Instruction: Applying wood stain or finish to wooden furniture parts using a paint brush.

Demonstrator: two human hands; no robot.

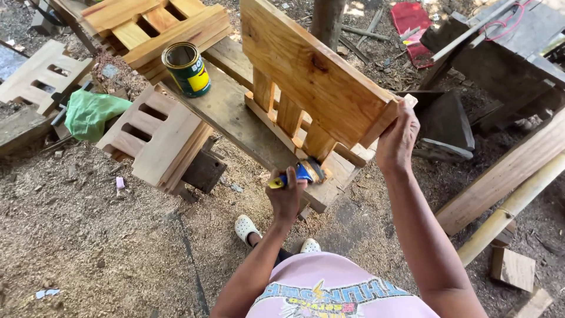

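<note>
Centre frame, the right hand [398, 136] clamps the slatted wooden panel [312, 70] upright on the plank [226, 109], steadying it while the left hand [286, 197], fingers wrapped tight, works a paintbrush [301, 173] at its base; the varnish can [187, 68] waits upper left.

An open paint can [187, 69], green and yellow, stands on the far end of the long grey plank [226, 112], near its left edge. Left of the plank, unfinished slatted wooden pieces [154, 138] lie stacked over a dark block [204, 171], a crumpled green plastic bag [89, 113] sits just beside them, and a pile of glossy finished pieces [154, 26] rests near the top edge. Sawdust covers the ground [88, 235], a red cloth [412, 23] lies at the top right, and a bamboo pole [512, 206] runs slantwise along the right edge beside a small wood offcut [513, 268].
</note>
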